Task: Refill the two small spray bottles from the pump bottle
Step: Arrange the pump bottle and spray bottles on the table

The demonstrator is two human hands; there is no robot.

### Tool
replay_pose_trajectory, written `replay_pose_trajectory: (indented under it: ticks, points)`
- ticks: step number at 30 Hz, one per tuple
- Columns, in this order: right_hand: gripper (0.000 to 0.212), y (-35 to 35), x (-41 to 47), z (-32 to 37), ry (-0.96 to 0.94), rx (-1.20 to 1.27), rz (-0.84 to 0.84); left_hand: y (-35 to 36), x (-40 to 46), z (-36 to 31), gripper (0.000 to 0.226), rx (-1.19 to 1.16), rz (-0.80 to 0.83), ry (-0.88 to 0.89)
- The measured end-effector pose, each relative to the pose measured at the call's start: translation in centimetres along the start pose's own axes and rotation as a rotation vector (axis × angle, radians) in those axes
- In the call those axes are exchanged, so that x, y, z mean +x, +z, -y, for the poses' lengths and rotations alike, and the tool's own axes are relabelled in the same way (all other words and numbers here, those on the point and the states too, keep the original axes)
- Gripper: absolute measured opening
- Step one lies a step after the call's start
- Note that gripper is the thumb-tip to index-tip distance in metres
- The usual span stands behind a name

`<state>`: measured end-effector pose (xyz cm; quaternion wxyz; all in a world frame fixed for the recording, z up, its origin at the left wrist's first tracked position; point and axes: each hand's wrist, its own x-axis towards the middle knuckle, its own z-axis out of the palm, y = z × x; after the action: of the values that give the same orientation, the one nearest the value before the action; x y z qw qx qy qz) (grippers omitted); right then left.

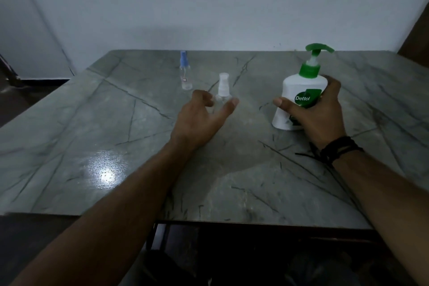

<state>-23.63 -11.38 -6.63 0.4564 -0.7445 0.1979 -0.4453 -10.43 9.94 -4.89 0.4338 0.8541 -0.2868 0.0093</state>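
You are at a big grey-green stone table [92,123] with dark lines running across it and a bright spot of light near your left arm. A pale wall [209,7] stands behind it.

Your right hand [315,111] holds the white pump bottle [299,90]. Your fingers go round its far side and your thumb lies across the front, by the word Dettol. The bottle stands upright on the table, on your right side, with its green pump on top.

Your left hand [199,118] is spread wide, thumb and fingers apart. It is right at the spray bottle with the white top [223,90], one finger on each side of it. You cannot tell if the fingers touch it yet. This little clear bottle stands upright near the middle of the table.

The spray bottle with the blue top [185,72] stands farther back and a bit to the left, apart from both hands.

A black string band [336,148] is on your right wrist.
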Motion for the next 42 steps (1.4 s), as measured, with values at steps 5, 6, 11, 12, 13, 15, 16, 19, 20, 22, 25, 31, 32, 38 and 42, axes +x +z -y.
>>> replay_pose_trajectory:
  ticks: [5, 6, 11, 12, 13, 15, 16, 19, 20, 22, 25, 31, 32, 38, 42]
  points:
    - [0.105, 0.0, 0.0, 0.1, 0.006, 0.064, -0.011, -3.6, 3.5, 1.7, 0.039, -0.138, -0.231, -0.066]
    - [0.105, 0.0, 0.0, 0.1, 0.005, 0.064, -0.010, -4.3, 4.5, 2.4, 0.037, -0.109, -0.261, -0.076]
    - [0.102, 0.1, 0.1, 0.2, 0.002, 0.060, -0.014, -5.1, 8.9, 5.0, 0.067, 0.035, -0.206, -0.064]
    - [0.100, 0.1, 0.1, 0.1, 0.001, 0.055, -0.015, -4.9, 9.6, 5.3, 0.073, 0.051, -0.188, -0.070]
    - [0.099, 0.1, 0.1, 0.1, -0.002, 0.049, -0.014, -4.7, 10.2, 5.4, 0.077, 0.056, -0.173, -0.077]
    - [0.096, 0.2, 0.2, 0.0, -0.003, 0.046, -0.013, -4.3, 11.4, 5.5, 0.080, 0.045, -0.156, -0.098]
    - [0.096, 0.2, 0.2, 0.0, -0.002, 0.044, -0.014, -4.1, 11.8, 5.6, 0.080, 0.037, -0.151, -0.108]
    - [0.098, 0.3, 0.2, 0.0, -0.008, 0.034, -0.008, -3.5, 12.8, 5.9, 0.081, 0.001, -0.139, -0.129]
    - [0.098, 0.4, 0.2, 0.0, -0.007, 0.033, -0.006, -3.5, 13.1, 6.0, 0.082, -0.012, -0.139, -0.137]
    - [0.100, 0.4, 0.2, -0.1, -0.004, 0.034, -0.002, -3.3, 13.6, 6.3, 0.084, -0.026, -0.136, -0.141]
    - [0.101, 0.3, 0.2, 0.0, -0.007, 0.031, 0.003, -3.3, 14.2, 6.5, 0.078, 0.054, -0.113, -0.133]
    - [0.102, 0.3, 0.3, -0.2, -0.013, 0.022, 0.008, -3.4, 14.0, 6.8, 0.049, 0.135, -0.132, -0.099]
    - [0.102, 0.3, 0.3, -0.3, -0.012, 0.022, 0.010, -3.5, 13.7, 6.8, 0.045, 0.145, -0.133, -0.091]
    - [0.105, 0.2, 0.4, -0.5, -0.001, 0.028, 0.018, -5.1, 10.1, 7.3, 0.041, 0.166, -0.074, -0.080]
    - [0.108, 0.2, 0.4, -0.4, 0.002, 0.038, 0.014, -6.7, 6.8, 7.1, 0.042, 0.211, 0.003, -0.044]
